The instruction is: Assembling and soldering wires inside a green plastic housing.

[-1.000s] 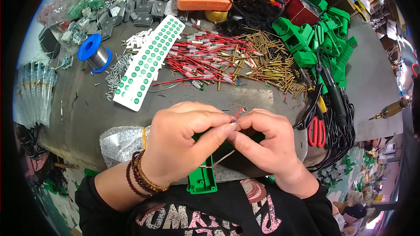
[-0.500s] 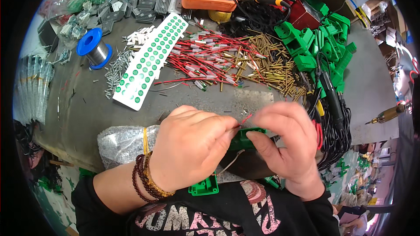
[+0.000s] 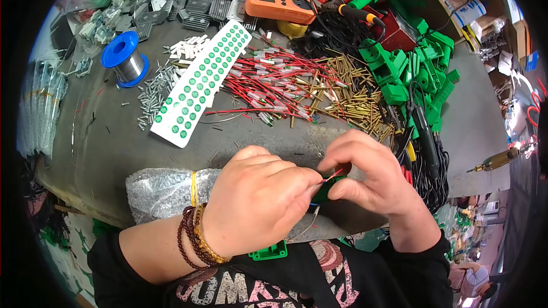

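Observation:
My left hand (image 3: 260, 191) is closed, thumb and forefinger pinched on a thin red wire (image 3: 338, 173) whose end sticks out to the right. Facing it, my right hand (image 3: 368, 177) is curled with thumb and fingertips apart, around the wire's free end but seemingly not gripping it. Just below the fingertips lies a green plastic housing (image 3: 323, 195), mostly hidden by both hands. A pale cable (image 3: 314, 214) curves down from it. Close to my body, a second green housing part (image 3: 269, 251) shows from under my left wrist.
Beyond my hands lie red-wired parts (image 3: 265, 80), brass pins (image 3: 357, 94), a white sticker sheet (image 3: 200, 88) and a blue solder spool (image 3: 123, 60). An orange meter (image 3: 279, 5) stands behind. Green housings (image 3: 422, 68) and black cables (image 3: 428, 182) crowd the right; a bubble-wrap bundle (image 3: 162, 194) sits left.
Both hands have shifted slightly right and down, the left still pinching the red wire. My right hand, blurred before, is now sharper, its fingers curled nearer the wire's end.

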A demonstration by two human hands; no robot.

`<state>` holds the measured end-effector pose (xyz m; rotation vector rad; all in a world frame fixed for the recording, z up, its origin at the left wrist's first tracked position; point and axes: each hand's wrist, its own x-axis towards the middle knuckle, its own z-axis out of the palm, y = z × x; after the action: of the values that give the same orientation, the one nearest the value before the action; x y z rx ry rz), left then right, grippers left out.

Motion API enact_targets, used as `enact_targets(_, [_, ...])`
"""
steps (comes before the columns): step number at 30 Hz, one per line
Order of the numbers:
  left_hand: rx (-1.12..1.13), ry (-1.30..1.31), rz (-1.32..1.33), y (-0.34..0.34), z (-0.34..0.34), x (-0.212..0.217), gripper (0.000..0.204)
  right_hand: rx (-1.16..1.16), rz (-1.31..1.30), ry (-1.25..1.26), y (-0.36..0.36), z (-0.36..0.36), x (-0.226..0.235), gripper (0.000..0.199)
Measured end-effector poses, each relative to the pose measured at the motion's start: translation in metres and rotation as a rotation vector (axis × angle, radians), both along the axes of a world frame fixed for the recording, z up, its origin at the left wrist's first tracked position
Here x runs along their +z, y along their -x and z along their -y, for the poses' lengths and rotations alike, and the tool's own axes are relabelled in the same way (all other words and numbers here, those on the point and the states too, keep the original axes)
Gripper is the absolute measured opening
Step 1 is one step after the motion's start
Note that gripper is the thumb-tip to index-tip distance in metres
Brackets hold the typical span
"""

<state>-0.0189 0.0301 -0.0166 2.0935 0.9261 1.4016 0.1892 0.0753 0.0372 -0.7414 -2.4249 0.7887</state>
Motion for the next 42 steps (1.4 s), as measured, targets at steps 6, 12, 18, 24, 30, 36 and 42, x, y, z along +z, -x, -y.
enact_targets(6, [-0.022, 0.04, -0.004, 0.003, 0.0, 0.003, 0.011, -0.033, 0.104, -0.135, 0.002, 0.004, -0.002, 0.016])
enact_targets(12, [-0.023, 0.066, -0.01, 0.001, -0.001, 0.001, 0.01, -0.041, -0.079, 0.139, -0.008, -0.006, -0.007, 0.027])
enact_targets(18, [-0.006, 0.097, 0.001, 0.002, 0.001, 0.001, 0.01, -0.027, -0.009, 0.008, 0.005, 0.0, -0.002, 0.032])
enact_targets(24, [0.026, 0.052, 0.009, -0.001, 0.002, -0.002, 0.008, -0.106, 0.183, -0.017, 0.019, -0.039, 0.019, 0.021])
enact_targets(30, [-0.001, 0.012, -0.001, 0.004, 0.003, -0.002, 0.01, 0.14, 0.499, -0.179, 0.107, -0.092, -0.019, 0.022])
enact_targets(36, [0.001, 0.022, 0.038, 0.001, 0.004, -0.006, 0.012, 0.167, 0.368, -0.263, 0.139, -0.11, -0.015, 0.019])
enact_targets(42, [0.011, 0.122, 0.036, 0.003, 0.006, -0.004, 0.015, 0.225, 0.705, -0.425, 0.132, -0.102, -0.011, 0.015])
